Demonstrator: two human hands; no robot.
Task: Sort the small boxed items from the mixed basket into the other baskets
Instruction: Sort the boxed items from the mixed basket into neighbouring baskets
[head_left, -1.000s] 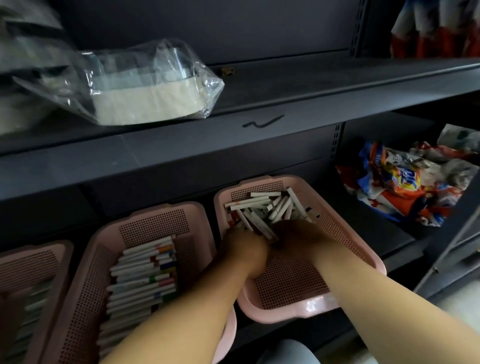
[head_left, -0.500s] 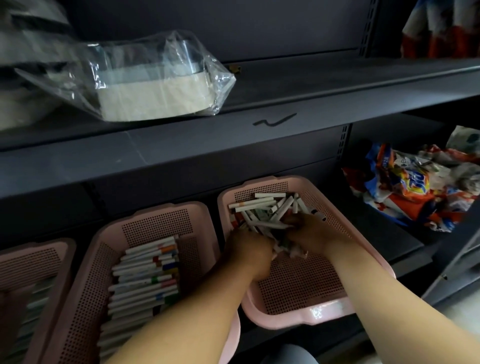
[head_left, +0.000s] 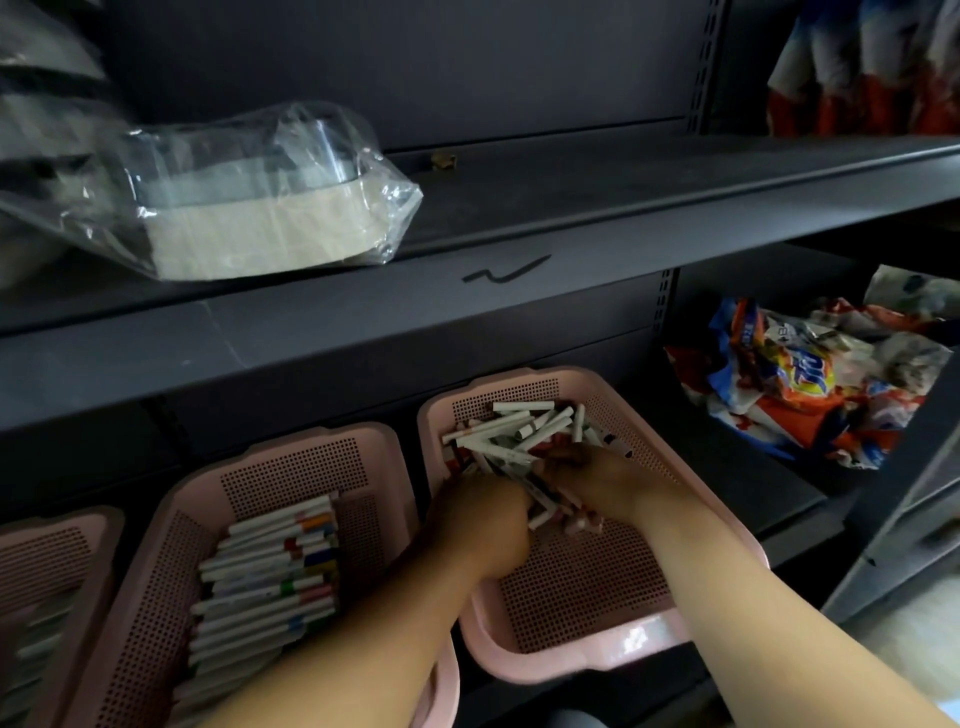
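A pink perforated basket (head_left: 582, 654) on the lower shelf holds a loose pile of long white boxed items (head_left: 519, 428) at its far end. Both hands are inside it. My left hand (head_left: 480, 525) is curled at the near edge of the pile, fingers hidden under it. My right hand (head_left: 608, 480) grips a bunch of the white items from the pile's right side. To the left, a second pink basket (head_left: 156, 597) holds neat rows of white items with coloured ends (head_left: 270, 577). A third pink basket (head_left: 47, 561) shows at the far left edge.
A clear plastic bag with a pale block (head_left: 249, 208) lies on the upper shelf (head_left: 571, 208). Crumpled colourful packets (head_left: 810, 379) sit on the lower shelf to the right. A dark upright post stands at the far right.
Both hands have pushed deeper into the pile and gathered items toward the basket's middle. The white items have been stirred and lie more bunched.
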